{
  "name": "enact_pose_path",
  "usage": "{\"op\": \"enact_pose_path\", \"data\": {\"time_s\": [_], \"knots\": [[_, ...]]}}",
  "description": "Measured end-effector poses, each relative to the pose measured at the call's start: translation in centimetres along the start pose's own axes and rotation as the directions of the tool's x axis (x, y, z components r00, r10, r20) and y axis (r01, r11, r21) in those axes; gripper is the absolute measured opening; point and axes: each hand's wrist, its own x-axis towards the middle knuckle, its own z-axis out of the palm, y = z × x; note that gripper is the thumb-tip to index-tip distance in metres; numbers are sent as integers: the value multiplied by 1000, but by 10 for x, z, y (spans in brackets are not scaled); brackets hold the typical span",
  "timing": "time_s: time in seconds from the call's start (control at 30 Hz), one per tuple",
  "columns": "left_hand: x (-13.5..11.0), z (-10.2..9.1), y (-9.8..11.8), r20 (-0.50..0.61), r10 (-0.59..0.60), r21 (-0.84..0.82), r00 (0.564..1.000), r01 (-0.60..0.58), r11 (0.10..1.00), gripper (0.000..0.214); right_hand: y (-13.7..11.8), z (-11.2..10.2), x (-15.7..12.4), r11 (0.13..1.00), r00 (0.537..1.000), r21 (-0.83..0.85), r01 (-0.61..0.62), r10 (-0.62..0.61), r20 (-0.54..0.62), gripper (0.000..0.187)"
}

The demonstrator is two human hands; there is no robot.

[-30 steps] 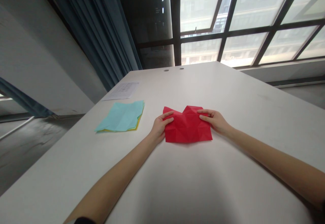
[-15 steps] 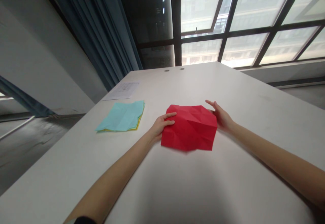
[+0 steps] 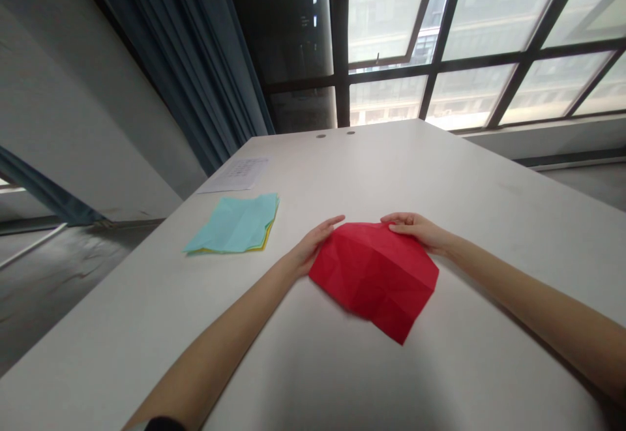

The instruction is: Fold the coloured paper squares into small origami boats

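Note:
A sheet of red paper (image 3: 376, 271), marked with crossing creases, is tilted above the table with one corner pointing down towards me. My right hand (image 3: 413, 227) pinches its upper right edge between thumb and fingers. At the paper's left edge is my left hand (image 3: 315, 245), its fingers stretched out along the upper left side and touching the sheet. The left thumb is hard to make out. To the left lies a stack of coloured paper (image 3: 239, 222), light blue on top with yellow showing beneath.
A white table (image 3: 469, 196) spreads under everything. Farther back on its left side lies a white printed sheet (image 3: 237, 175). Two round grommets (image 3: 321, 136) sit near the far edge. Beyond stand a blue curtain (image 3: 195, 59) and large windows (image 3: 386, 14).
The red paper has turned, its lower corner swinging down towards me. My right hand has moved from its right side to the upper edge and closed there. The left fingers have come off its front.

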Motion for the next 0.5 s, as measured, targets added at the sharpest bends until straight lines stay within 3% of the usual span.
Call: {"op": "enact_pose_path", "data": {"time_s": [0.1, 0.2, 0.4, 0.5], "knots": [[-3, 2, 3, -45, 54, -122, 998, -59, 991, 51, 2, -6, -1, 994, 980, 51, 94, -83, -180, 20], [-6, 1, 5, -87, 100, -165, 991, -113, 980, 56, 5, -12, 0, 978, 941, 34, 205, -187, -283, 20], [-1, -4, -4, -170, 287, -3, 943, -292, 956, 68, 14, -10, 4, 956, 902, -43, 290, -288, -323, 29], [4, -5, -8, -169, 368, 159, 914, -343, 926, 56, 13, -6, 3, 954, 909, -69, 293, -300, -289, 33]]}}
